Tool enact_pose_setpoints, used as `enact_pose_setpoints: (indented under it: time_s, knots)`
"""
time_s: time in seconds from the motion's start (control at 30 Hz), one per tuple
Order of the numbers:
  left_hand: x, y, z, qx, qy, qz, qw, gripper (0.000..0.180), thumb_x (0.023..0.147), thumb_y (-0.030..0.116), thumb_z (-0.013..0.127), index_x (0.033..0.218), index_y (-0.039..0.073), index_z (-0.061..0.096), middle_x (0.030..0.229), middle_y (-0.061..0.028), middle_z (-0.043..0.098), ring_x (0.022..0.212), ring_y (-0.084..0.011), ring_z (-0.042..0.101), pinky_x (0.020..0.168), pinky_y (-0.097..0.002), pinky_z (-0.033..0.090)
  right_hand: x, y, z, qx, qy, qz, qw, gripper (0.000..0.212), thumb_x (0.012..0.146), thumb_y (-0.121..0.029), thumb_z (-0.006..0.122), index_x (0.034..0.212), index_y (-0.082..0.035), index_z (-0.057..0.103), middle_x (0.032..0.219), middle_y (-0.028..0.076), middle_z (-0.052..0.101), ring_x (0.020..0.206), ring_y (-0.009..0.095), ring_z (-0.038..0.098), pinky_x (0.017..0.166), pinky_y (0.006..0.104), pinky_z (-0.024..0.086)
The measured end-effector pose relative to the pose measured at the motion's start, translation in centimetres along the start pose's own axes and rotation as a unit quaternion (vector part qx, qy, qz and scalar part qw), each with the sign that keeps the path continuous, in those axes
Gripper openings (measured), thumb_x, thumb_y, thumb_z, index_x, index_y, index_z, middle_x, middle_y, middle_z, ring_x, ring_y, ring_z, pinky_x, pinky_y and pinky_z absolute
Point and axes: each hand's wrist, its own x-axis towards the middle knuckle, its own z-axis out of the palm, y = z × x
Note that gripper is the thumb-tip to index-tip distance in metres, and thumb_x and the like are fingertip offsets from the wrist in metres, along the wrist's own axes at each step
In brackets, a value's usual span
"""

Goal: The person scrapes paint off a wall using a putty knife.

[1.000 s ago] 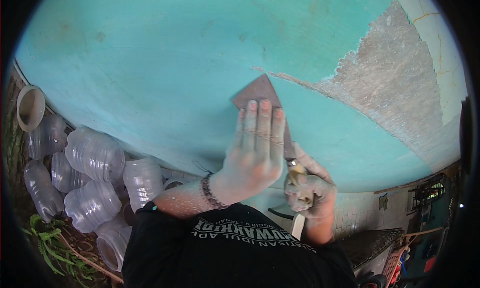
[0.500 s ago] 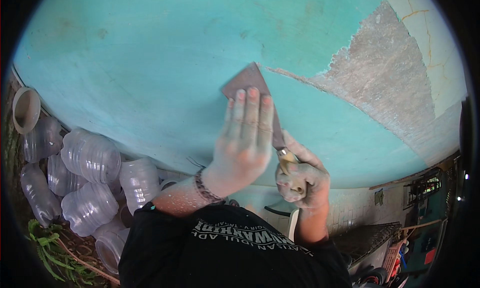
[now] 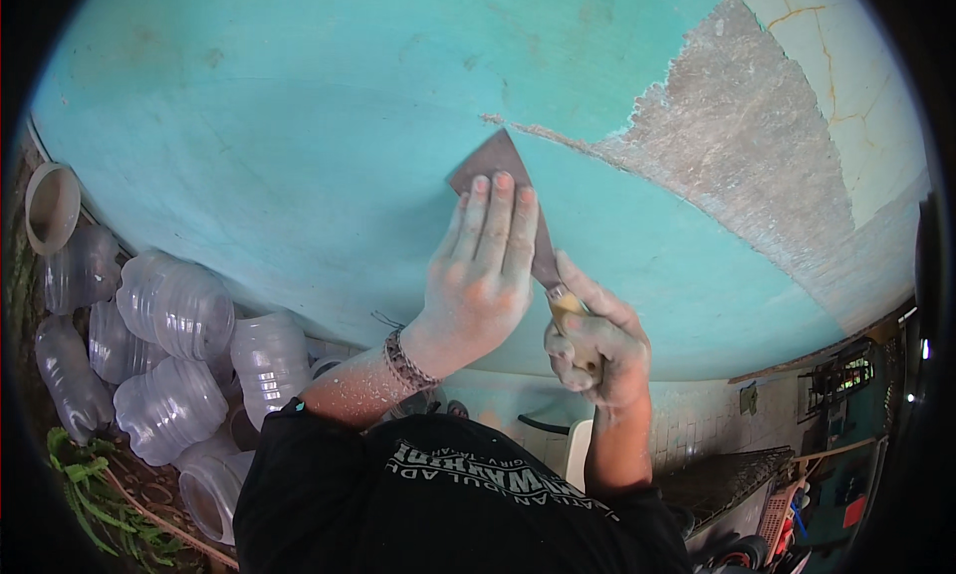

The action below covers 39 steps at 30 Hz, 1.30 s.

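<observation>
My right hand (image 3: 605,347), dusty with pale powder, is wrapped round the yellowish handle of a putty knife (image 3: 490,158). Its broad triangular metal blade lies against a turquoise wall (image 3: 299,146). The fingers of my left hand (image 3: 480,287) are stretched out together, flat on top of the blade, holding nothing. The blade's upper corner is just below a thin strip of bared grey surface, which runs right along the paint edge into a larger bare grey patch (image 3: 747,126).
Several clear plastic bottles and cut containers (image 3: 171,410) are heaped at the left, above a green fern (image 3: 95,494). A white plastic chair (image 3: 578,455) stands behind my right forearm. At the lower right are a dark mesh rack (image 3: 742,484) and an orange basket (image 3: 777,514).
Relative to the wall, the putty knife and both hands have shifted slightly right along the bared strip. More of the strip's left end shows now. The whole view has drifted a little.
</observation>
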Motion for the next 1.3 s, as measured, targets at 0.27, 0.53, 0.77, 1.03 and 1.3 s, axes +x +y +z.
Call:
enact_pose_setpoints:
  time_s: [0.27,0.53,0.77,1.03,1.3]
  knots:
    - [0.9,0.9,0.5,0.025,0.060,0.002,0.998,0.057,0.070,-0.005,0.058,0.127,-0.010,0.054,0.130,-0.0300,0.054,0.122,-0.0442,0.053,0.099,-0.0466,0.049,1.2,-1.3,-0.6,-0.060,0.000,0.033,0.998,0.055,0.086,0.003,0.052,0.140,-0.002,0.047,0.084,0.007,0.056,0.054,0.010,0.047,0.035,0.0200,0.029]
    - [0.9,0.4,0.8,0.055,0.054,-0.049,0.996,0.062,0.073,0.002,0.060,0.133,-0.010,0.048,0.136,-0.0304,0.047,0.126,-0.0451,0.048,0.103,-0.0519,0.044,2.1,-1.9,-0.2,-0.041,-0.053,0.052,0.996,0.055,0.086,0.002,0.053,0.140,-0.002,0.048,0.079,0.007,0.055,0.049,0.009,0.044,0.034,0.0198,0.027]
    - [0.7,0.6,1.2,0.065,0.062,-0.066,0.994,0.061,0.074,0.005,0.061,0.132,-0.012,0.048,0.135,-0.0313,0.049,0.126,-0.0454,0.049,0.102,-0.0518,0.044,2.2,-1.8,-0.7,-0.055,-0.109,0.042,0.992,0.053,0.088,0.001,0.052,0.140,0.000,0.047,0.084,0.008,0.057,0.052,0.008,0.045,0.034,0.0183,0.028]
    - [1.3,0.3,0.4,0.062,0.062,-0.078,0.993,0.060,0.073,0.006,0.065,0.129,-0.012,0.050,0.132,-0.0328,0.050,0.121,-0.0467,0.052,0.100,-0.0516,0.046,2.1,-2.5,-0.4,-0.030,-0.113,0.071,0.991,0.051,0.091,-0.002,0.050,0.141,-0.004,0.045,0.079,0.006,0.055,0.052,0.008,0.044,0.035,0.0197,0.027]
    - [0.8,0.9,0.9,0.087,0.045,-0.117,0.988,0.061,0.075,0.007,0.064,0.130,-0.013,0.048,0.133,-0.0338,0.049,0.124,-0.0470,0.050,0.101,-0.0514,0.045,2.4,-1.9,-1.0,0.010,-0.128,0.069,0.989,0.048,0.093,-0.003,0.048,0.141,0.000,0.044,0.088,0.007,0.054,0.058,0.009,0.047,0.035,0.0192,0.030]
